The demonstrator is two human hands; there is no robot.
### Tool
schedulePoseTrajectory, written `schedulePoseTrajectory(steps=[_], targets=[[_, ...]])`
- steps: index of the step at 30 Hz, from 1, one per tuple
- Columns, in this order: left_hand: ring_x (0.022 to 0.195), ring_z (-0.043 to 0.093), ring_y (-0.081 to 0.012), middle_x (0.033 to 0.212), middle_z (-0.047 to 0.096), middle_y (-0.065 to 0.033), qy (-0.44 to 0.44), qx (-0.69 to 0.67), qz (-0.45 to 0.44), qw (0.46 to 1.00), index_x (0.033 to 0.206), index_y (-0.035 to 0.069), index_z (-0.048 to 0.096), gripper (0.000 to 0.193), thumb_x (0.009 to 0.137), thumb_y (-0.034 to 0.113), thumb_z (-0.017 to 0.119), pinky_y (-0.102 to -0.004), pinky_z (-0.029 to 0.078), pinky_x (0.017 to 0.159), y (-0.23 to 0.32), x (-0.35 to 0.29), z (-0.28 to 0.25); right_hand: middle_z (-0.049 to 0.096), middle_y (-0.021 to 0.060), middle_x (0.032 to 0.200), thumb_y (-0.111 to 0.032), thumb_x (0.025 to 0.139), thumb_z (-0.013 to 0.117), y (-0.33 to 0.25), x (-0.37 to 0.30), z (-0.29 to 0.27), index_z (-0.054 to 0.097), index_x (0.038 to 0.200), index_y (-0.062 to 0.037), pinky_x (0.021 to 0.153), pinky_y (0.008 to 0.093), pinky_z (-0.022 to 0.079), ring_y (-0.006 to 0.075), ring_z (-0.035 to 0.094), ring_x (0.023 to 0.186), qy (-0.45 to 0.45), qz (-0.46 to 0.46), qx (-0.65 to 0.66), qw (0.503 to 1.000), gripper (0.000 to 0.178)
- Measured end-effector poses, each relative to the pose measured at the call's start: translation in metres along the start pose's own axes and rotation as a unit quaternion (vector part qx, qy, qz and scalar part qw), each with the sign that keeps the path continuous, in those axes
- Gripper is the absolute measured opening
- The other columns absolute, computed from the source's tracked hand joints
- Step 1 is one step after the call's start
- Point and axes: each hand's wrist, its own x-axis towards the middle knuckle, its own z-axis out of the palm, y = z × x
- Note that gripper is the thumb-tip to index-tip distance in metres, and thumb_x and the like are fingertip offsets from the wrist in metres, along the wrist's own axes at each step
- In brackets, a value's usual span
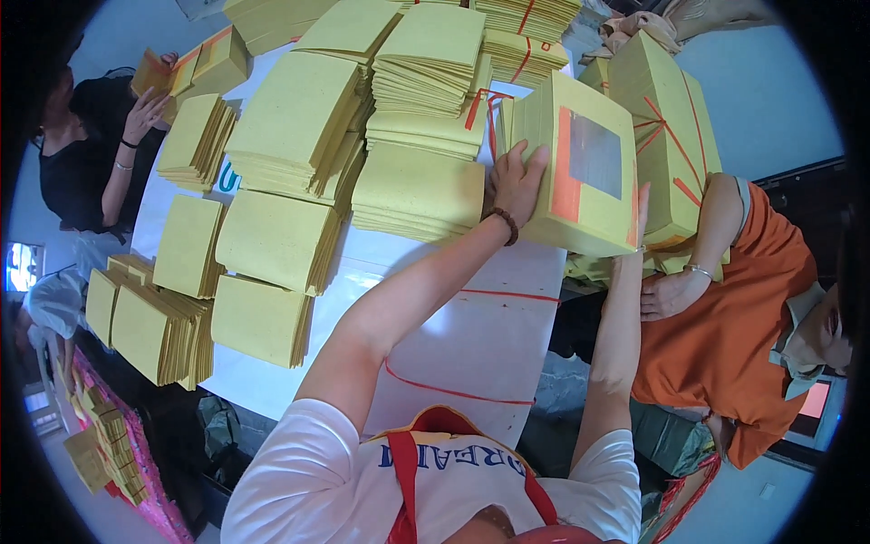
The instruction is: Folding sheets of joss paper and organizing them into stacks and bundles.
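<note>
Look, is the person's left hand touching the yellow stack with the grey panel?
Touching. The head view shows the left hand laid against the left side of the yellow stack, fingers spread.

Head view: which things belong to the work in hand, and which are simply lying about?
Belonging, likely: held yellow bundle; yellow stacks; red cords.
Lying about, apparently: beige cloth, upper right; dark green item, lower right, kind unclear.
</note>
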Motion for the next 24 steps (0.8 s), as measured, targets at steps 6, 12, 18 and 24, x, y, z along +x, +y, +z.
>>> schedulePoseTrajectory(steps=[6,12,18,24], targets=[[0.121,0.035,-0.0413,0.131,0.034,-0.0292,0.084,-0.033,-0.02,0.996,0.132,-0.003,0.031,0.076,0.087,0.058,0.035,-0.0429,0.026,0.103,-0.018,0.004,0.006,0.044,0.0047,0.133,-0.055,0.093,0.029,0.002,0.002,0.009,0.031,0.139,-0.0105,0.098,0.0337,0.038,0.0196,0.046,0.117,0.001,0.011,-0.013,1.0,0.064],[0.123,0.037,-0.0406,0.13,0.038,-0.0312,0.009,-0.034,-0.185,0.982,0.133,-0.007,0.028,0.079,0.087,0.058,0.031,-0.0419,0.028,0.103,-0.027,0.003,0.0,0.044,0.0046,0.133,-0.055,0.093,0.028,0.019,0.003,0.021,0.031,0.139,-0.0104,0.098,0.0335,0.038,0.0194,0.046,0.117,0.003,0.03,-0.021,0.999,0.064],[0.125,0.036,-0.0366,0.134,0.035,-0.0291,0.08,-0.066,-0.224,0.969,0.133,-0.009,0.026,0.087,0.084,0.062,0.035,-0.0391,0.028,0.104,-0.019,0.016,0.008,0.044,0.0046,0.133,-0.056,0.093,0.028,0.014,0.009,0.018,0.031,0.139,-0.0103,0.097,0.0333,0.038,0.0193,0.046,0.117,0.002,0.046,-0.032,0.998,0.065],[0.117,0.046,-0.0359,0.125,0.047,-0.0274,-0.025,-0.002,-0.29,0.957,0.126,-0.01,0.038,0.092,0.077,0.068,0.043,-0.0385,0.035,0.098,-0.028,0.026,0.002,0.044,0.0045,0.133,-0.056,0.092,0.027,0.011,-0.008,0.015,0.031,0.139,-0.0103,0.097,0.0331,0.038,0.0191,0.046,0.117,0.001,0.055,-0.047,0.997,0.065]])
